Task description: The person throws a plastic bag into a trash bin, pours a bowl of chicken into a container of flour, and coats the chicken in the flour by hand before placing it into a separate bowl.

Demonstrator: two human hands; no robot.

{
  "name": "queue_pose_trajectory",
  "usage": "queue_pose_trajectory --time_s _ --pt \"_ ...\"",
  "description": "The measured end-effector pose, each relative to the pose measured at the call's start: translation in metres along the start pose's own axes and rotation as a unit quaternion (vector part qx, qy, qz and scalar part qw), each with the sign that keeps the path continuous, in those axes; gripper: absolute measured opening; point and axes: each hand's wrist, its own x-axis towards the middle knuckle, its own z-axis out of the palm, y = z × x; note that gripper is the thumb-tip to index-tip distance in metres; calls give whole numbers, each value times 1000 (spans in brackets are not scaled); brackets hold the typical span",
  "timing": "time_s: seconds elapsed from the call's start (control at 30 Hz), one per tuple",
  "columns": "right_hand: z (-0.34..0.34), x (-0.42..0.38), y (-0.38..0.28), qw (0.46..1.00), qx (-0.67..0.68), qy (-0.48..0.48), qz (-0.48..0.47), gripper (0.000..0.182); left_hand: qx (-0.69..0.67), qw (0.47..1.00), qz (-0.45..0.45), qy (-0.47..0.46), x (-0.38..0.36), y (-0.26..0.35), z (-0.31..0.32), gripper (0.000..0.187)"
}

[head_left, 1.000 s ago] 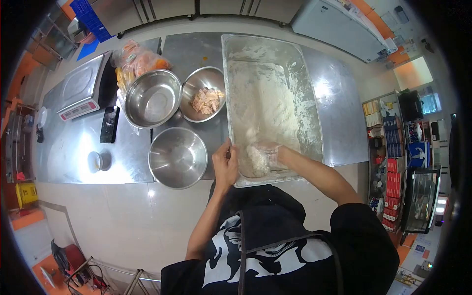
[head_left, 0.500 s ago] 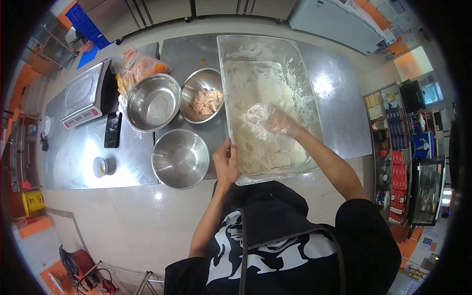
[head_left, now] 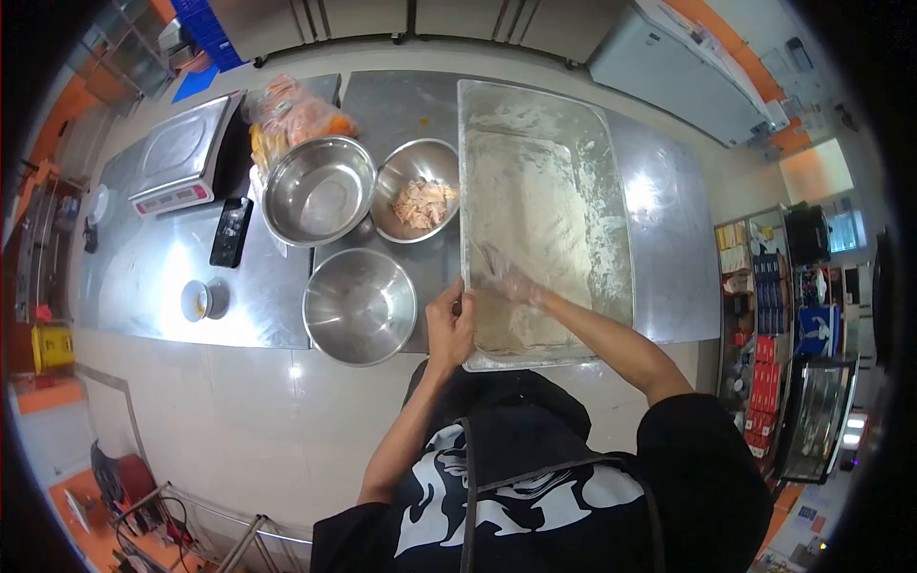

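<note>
A deep metal tray (head_left: 621, 220) with a layer of white powder like flour (head_left: 530, 201) over its bottom and smeared up its walls lies in front of me. My left hand (head_left: 451, 327) is closed on the tray's left rim near the front corner. Inside the tray, close to that left wall, is my right hand (head_left: 513, 284) in a clear plastic glove. It is blurred by motion, its fingers look stretched out low over the powder, and I see nothing held in them.
Left of the tray stand a bowl (head_left: 387, 181) with pale raw meat pieces (head_left: 423, 202) and two other steel bowls (head_left: 320, 191). Beyond are bagged food (head_left: 296, 115), a scale (head_left: 181, 158), a phone (head_left: 231, 232) and a small cup (head_left: 197, 300).
My right hand has let go of a powdery clump and moved toward the tray's left wall and nearer me. My left hand stays on the rim. The whole view has shifted slightly.
</note>
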Motion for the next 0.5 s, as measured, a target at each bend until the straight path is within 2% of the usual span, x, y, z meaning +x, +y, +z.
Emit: queue_pose_trajectory --time_s 0.03,0.1,0.17,0.2,0.23,0.27,0.3,0.33,0.37,0.4,0.43,0.47,0.5 --pt "-1 -14 -9 992 0 -63 108 57 10 1000 4 -11 1 0 -1 27" --pt "16 -64 34 991 11 -101 85 61 -15 1000 3 7 -1 6 0 27" --pt "4 -57 33 989 19 -136 63 64 -2 1000 21 2 1 6 0 27" --pt "-22 -27 -5 955 -12 -232 184 56 -4 1000 21 5 2 5 -1 27" --pt "-40 -5 -25 896 -45 -322 303 49 3 1000 17 8 2 3 0 27" --pt "-46 -3 -11 894 -47 -326 305 49 10 1000 10 9 0 1 1 27" --pt "-47 -8 13 948 170 -164 213 46 5 1000 6 10 -1 2 1 27" --pt "-45 -11 35 923 371 12 105 43 12 1000 -7 4 0 6 0 26" --pt "-39 -12 55 923 368 7 109 43 18 1000 -19 -2 0 8 -1 26" --pt "-31 -10 74 997 68 -11 -17 43 19 1000 -21 -6 0 8 -2 26" --pt "-31 -2 68 960 -238 -26 -147 42 16 1000 -22 -3 -1 7 -2 26" --pt "-19 -17 52 969 -196 -10 -152 40 11 1000 -17 2 -1 6 -2 26" --pt "-29 -17 1 968 -197 -17 -156 40 5 1000 -13 10 -1 4 -1 26"
